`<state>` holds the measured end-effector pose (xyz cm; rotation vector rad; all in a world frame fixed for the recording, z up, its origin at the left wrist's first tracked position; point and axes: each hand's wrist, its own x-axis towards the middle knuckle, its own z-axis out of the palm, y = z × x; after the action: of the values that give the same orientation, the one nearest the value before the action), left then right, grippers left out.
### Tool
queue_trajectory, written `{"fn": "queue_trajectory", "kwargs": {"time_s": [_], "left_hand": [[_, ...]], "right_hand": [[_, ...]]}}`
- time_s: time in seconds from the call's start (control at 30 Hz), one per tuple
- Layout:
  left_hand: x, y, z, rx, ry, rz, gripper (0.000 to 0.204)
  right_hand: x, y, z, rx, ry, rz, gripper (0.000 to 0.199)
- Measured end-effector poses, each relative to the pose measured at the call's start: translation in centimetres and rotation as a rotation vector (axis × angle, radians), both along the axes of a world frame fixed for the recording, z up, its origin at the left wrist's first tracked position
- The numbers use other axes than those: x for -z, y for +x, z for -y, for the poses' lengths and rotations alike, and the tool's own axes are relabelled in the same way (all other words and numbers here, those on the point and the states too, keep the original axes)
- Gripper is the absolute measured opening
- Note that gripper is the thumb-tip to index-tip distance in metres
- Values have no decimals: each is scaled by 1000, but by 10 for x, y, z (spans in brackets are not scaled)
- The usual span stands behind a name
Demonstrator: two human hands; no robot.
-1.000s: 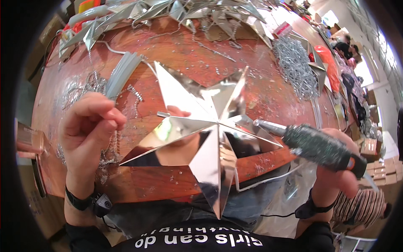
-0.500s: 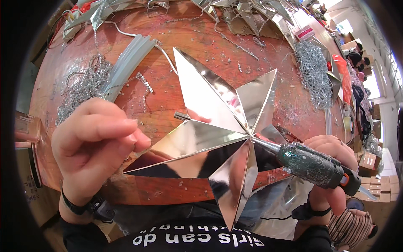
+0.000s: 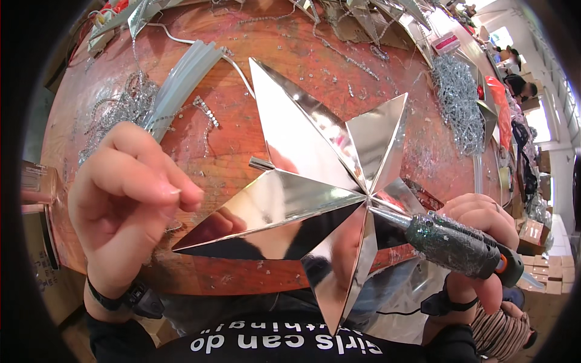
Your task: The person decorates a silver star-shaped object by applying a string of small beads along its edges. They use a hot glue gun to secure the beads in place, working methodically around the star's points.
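A large mirror-finish silver star [image 3: 305, 142] with raised, folded points lies in front of me, its lower point over the table's near edge. My right hand [image 3: 481, 213] is wrapped round a dark glue gun [image 3: 454, 244] crusted with dried glue and glitter. The gun's metal nozzle points left and reaches close to the star's centre; whether it touches cannot be told. My left hand [image 3: 130, 193] hovers left of the star's left point, thumb and fingertips pinched together. Anything between them is too small to make out. Past the star's left edge a short metal tube [image 3: 261, 163] sticks out.
Translucent glue sticks [image 3: 184, 81] lie at the far left beside a heap of silver rhinestone chain [image 3: 124, 106]. Another silver tangle [image 3: 458, 100] sits at the right. Folded silver star pieces [image 3: 136, 21] line the far edge of the reddish wooden table [image 3: 272, 78]. A white cord runs behind the star.
My left hand has drawn slightly left, away from the star, and its pinch has turned. The glue gun's nozzle has shifted slightly right and down with my right hand.
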<state>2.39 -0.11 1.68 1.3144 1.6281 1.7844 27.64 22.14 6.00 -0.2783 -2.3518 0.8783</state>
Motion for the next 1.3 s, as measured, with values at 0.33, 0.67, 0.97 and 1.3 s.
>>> {"fn": "queue_trajectory", "kwargs": {"time_s": [0.33, 0.67, 0.97, 1.3], "left_hand": [[3, -14, 1, 32, 39, -36, 18], [13, -12, 7, -110, 27, 21, 28], [18, -15, 14, -43, 50, -46, 32], [13, -15, 18, -38, 2, -20, 33]], "right_hand": [[-5, 8, -14, -223, 51, 75, 90], [-16, 12, -7, -220, 102, 208, 87], [-25, 18, -1, -331, 156, 364, 90], [-16, 25, -3, -328, 187, 263, 90]]}}
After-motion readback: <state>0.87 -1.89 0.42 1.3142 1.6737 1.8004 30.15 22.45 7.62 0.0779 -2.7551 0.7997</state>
